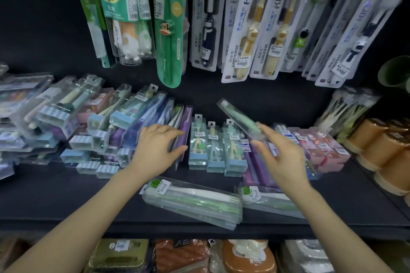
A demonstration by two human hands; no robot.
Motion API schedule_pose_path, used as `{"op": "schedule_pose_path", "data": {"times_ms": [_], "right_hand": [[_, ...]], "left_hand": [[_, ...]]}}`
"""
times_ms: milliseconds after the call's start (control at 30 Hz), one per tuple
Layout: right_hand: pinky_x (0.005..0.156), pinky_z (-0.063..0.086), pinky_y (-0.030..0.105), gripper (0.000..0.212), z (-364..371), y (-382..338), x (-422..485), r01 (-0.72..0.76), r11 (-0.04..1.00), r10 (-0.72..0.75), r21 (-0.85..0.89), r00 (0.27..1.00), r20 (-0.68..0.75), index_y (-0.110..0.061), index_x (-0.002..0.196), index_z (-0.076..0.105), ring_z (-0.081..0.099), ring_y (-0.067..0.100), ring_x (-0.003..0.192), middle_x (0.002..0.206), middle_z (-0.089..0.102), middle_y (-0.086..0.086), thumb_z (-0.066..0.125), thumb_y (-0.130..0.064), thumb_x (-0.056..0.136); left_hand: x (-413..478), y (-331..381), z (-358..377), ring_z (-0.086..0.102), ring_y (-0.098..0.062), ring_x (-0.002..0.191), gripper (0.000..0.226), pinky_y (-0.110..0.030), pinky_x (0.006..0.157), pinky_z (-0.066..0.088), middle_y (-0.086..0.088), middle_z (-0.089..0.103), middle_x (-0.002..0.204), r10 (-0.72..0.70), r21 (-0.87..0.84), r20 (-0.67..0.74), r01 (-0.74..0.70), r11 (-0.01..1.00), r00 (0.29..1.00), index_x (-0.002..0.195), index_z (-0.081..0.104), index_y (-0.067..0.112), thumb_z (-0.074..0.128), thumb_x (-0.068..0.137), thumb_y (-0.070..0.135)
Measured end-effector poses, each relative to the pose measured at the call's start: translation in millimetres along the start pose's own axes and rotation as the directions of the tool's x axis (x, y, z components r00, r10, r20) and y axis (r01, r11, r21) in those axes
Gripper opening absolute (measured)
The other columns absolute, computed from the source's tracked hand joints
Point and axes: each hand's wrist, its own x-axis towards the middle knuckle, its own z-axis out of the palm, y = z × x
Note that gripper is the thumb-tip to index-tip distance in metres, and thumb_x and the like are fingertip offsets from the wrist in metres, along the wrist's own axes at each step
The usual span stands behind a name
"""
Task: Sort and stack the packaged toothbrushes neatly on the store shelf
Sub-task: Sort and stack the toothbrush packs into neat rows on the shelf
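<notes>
My right hand holds a clear pack with a green toothbrush, tilted up and to the left above the shelf. My left hand grips the edge of a row of purple and blue toothbrush packs that stand on edge. Between my hands stand three small light-blue kids' packs. A flat stack of clear packs with green and white brushes lies near the front edge of the black shelf, and a second such stack lies under my right wrist.
Loose packs pile up at the left. Pink packs lie at the right, beside brown tubs. KIDS toothbrush cards and green packs hang above. Boxed goods fill the shelf below.
</notes>
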Motion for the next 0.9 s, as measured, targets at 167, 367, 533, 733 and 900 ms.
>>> {"op": "schedule_pose_path", "data": {"times_ms": [167, 367, 533, 733, 900], "right_hand": [[0.082, 0.042, 0.002, 0.027, -58, -4, -13, -0.157, 0.883, 0.101, 0.442, 0.984, 0.147, -0.041, 0.105, 0.061, 0.060, -0.013, 0.097, 0.103, 0.065, -0.036, 0.061, -0.023, 0.085], [0.093, 0.047, 0.017, 0.038, -100, 12, -37, -0.262, 0.773, 0.007, 0.577, 0.914, 0.405, -0.041, 0.116, 0.067, 0.061, 0.006, 0.114, 0.119, 0.067, -0.015, 0.067, -0.025, 0.081], [0.102, 0.043, 0.022, 0.047, -117, 39, -55, -0.529, 0.674, 0.057, 0.515, 0.733, 0.678, -0.018, 0.123, 0.063, 0.044, 0.008, 0.133, 0.139, 0.054, -0.009, 0.073, -0.019, 0.077], [0.093, 0.031, 0.000, 0.053, -89, 40, -63, -0.207, 0.978, 0.158, 0.034, 0.832, 0.531, -0.035, 0.129, 0.054, 0.051, -0.006, 0.109, 0.117, 0.054, -0.023, 0.071, -0.042, 0.079], [0.100, 0.031, 0.008, 0.047, -93, 66, -65, -0.180, 0.983, 0.126, 0.038, 0.810, 0.573, -0.028, 0.128, 0.058, 0.050, 0.002, 0.115, 0.121, 0.058, -0.013, 0.072, -0.027, 0.083]], "left_hand": [[5, 43, -12, 0.061, -0.014, 0.103, 0.044, -0.019, 0.083, 0.044, 0.003, 0.064, 0.113, -0.231, -0.471, 0.074, 0.238, 0.849, 0.970, 0.125, 0.058, 0.018, 0.050, 0.093, 0.047], [21, 91, -20, 0.070, -0.035, 0.075, 0.020, -0.027, 0.052, 0.057, -0.017, 0.065, 0.095, -0.271, -0.707, 0.697, 0.700, -0.104, 0.664, 0.099, 0.057, 0.020, 0.060, 0.091, 0.038], [18, 111, -3, 0.064, -0.017, 0.076, 0.008, -0.027, 0.055, 0.056, -0.008, 0.064, 0.099, -0.357, -0.770, 0.586, 0.637, 0.034, 0.728, 0.092, 0.065, 0.004, 0.060, 0.087, 0.000], [-4, 141, 17, 0.055, -0.019, 0.102, 0.010, -0.036, 0.085, 0.047, -0.003, 0.058, 0.117, -0.230, -0.773, 0.486, 0.537, 0.336, 0.843, 0.093, 0.057, 0.019, 0.065, 0.088, 0.013], [-9, 134, 21, 0.057, -0.015, 0.105, 0.016, -0.027, 0.082, 0.044, 0.006, 0.059, 0.113, -0.176, -0.623, 0.493, 0.487, 0.612, 0.852, 0.102, 0.058, 0.021, 0.066, 0.088, 0.026]]}}
